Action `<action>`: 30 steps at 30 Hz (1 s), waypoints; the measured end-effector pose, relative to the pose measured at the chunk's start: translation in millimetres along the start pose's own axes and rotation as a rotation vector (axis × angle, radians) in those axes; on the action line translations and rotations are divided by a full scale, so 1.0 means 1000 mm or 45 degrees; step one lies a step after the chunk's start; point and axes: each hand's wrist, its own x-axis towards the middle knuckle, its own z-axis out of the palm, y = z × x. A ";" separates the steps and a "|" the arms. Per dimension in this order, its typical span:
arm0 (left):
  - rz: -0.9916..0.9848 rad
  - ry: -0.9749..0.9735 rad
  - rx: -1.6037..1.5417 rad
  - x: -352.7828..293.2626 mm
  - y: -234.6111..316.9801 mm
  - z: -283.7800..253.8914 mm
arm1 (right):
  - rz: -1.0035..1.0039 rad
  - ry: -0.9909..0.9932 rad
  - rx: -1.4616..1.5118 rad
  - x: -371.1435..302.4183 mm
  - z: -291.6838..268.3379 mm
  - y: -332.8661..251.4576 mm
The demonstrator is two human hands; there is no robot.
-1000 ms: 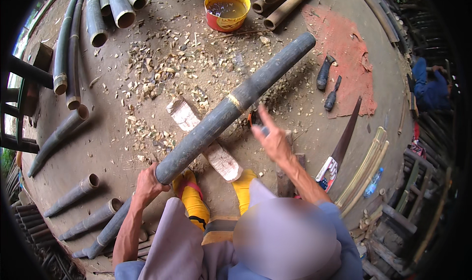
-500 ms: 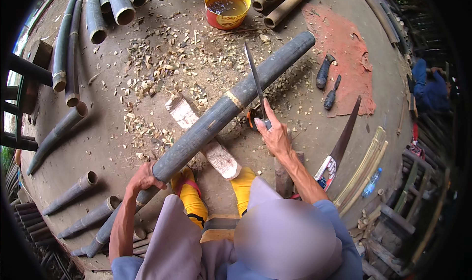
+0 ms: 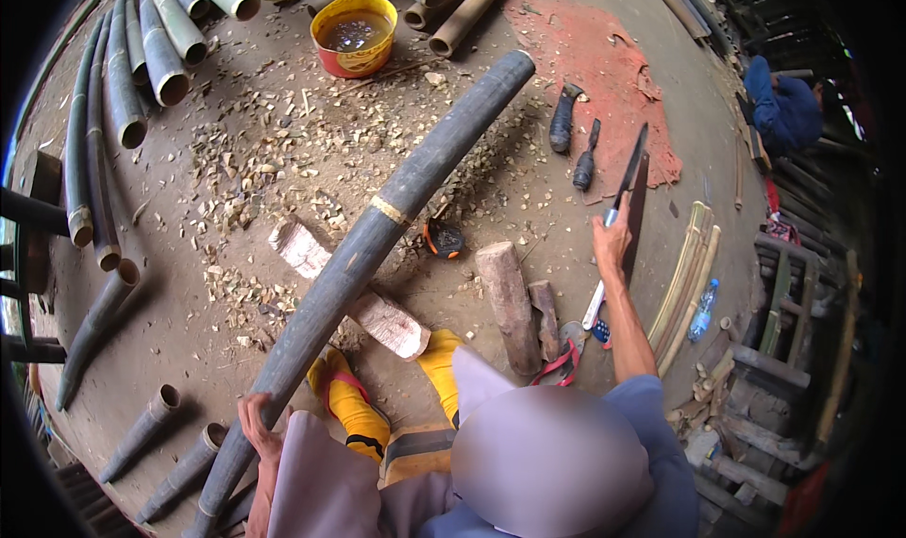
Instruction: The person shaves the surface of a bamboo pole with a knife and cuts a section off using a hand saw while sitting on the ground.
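Observation:
A long dark bamboo pole (image 3: 363, 245) slants across the middle. It lies over a notched wooden block (image 3: 392, 328) and runs down past my left side. My left hand (image 3: 260, 428) grips the pole near its lower part, beside my knee. Out to the right, my right hand (image 3: 612, 243) is closed around the handle of a long knife (image 3: 630, 172), whose blade points away from me. Beneath that knife and hand lies a hand saw (image 3: 641, 203), partly covered by them.
Wood chips (image 3: 255, 175) litter the ground. A red and yellow bucket (image 3: 354, 36) of water stands far off. Chisel-like tools (image 3: 584, 168) lie by a red cloth (image 3: 651, 113). A tape measure (image 3: 444, 239), logs (image 3: 508, 302), bamboo strips (image 3: 686, 283) and a bottle (image 3: 703, 311) lie nearer. Another person (image 3: 781, 109) is at far right.
My right hand has carried the knife rightward from beside the pole to over the saw. The pole has swung steeper, its far end shifting left. My left hand has moved lower along with it.

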 end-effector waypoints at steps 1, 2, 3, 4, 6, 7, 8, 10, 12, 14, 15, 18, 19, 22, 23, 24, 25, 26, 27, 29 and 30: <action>-0.085 -0.292 -0.217 -0.030 -0.031 -0.003 | -0.041 0.047 -0.025 0.006 0.007 0.027; -0.201 -0.541 -0.421 -0.067 -0.072 -0.010 | 0.147 -0.112 0.014 0.012 0.015 0.020; -0.315 -0.610 -0.617 -0.079 -0.082 -0.010 | 0.185 -0.144 -0.014 0.015 0.021 0.031; -0.441 -0.668 -0.805 -0.090 -0.092 -0.011 | 0.217 -0.198 -0.043 0.018 0.028 0.041; -0.721 -0.365 -1.117 -0.094 -0.077 -0.002 | 0.241 -0.260 -0.101 0.022 0.040 0.050; -0.855 -0.202 -1.271 -0.094 -0.066 0.005 | 0.231 -0.272 -0.123 0.023 0.046 0.051; -0.987 -0.028 -1.423 -0.094 -0.054 0.010 | 0.217 -0.289 -0.146 0.023 0.052 0.051; -1.209 0.294 -1.737 -0.090 -0.039 0.019 | 0.211 -0.251 -0.144 0.021 0.059 0.050; -1.353 0.506 -2.073 -0.074 -0.036 0.025 | 0.201 -0.227 -0.138 0.018 0.061 0.058; -1.419 0.775 -2.208 -0.054 -0.025 0.028 | 0.162 -0.210 -0.144 0.021 0.059 0.073; -1.420 0.638 -2.312 -0.059 -0.044 0.028 | 0.139 -0.193 -0.154 0.020 0.059 0.074; -1.464 0.994 -2.445 -0.054 -0.037 0.029 | -0.388 -0.092 -0.222 0.003 0.051 0.007; -1.496 1.014 -2.441 -0.055 -0.040 0.030 | -0.582 -0.068 -0.026 -0.009 0.044 -0.026; -1.456 1.004 -2.512 -0.055 -0.045 0.034 | -1.036 -0.352 0.058 -0.053 0.023 -0.136; -1.430 0.988 -2.515 -0.054 -0.043 0.033 | -1.281 -0.371 0.042 -0.066 0.024 -0.168; -1.428 0.985 -2.560 -0.053 -0.042 0.032 | -1.427 -0.452 0.007 -0.080 0.021 -0.200; -1.429 0.980 -2.603 -0.054 -0.041 0.030 | -1.608 -0.444 -0.071 -0.092 0.026 -0.223; -1.428 0.966 -2.648 -0.055 -0.040 0.030 | -1.702 -0.533 -0.132 -0.102 0.029 -0.243; -1.403 0.945 -2.647 -0.057 -0.040 0.031 | -1.792 -0.623 -0.193 -0.108 0.030 -0.258; -1.350 0.897 -2.642 -0.059 -0.037 0.034 | -1.895 -0.666 -0.256 -0.107 0.041 -0.274; -1.363 0.896 -2.651 -0.060 -0.036 0.033 | -1.943 -0.684 -0.290 -0.105 0.045 -0.280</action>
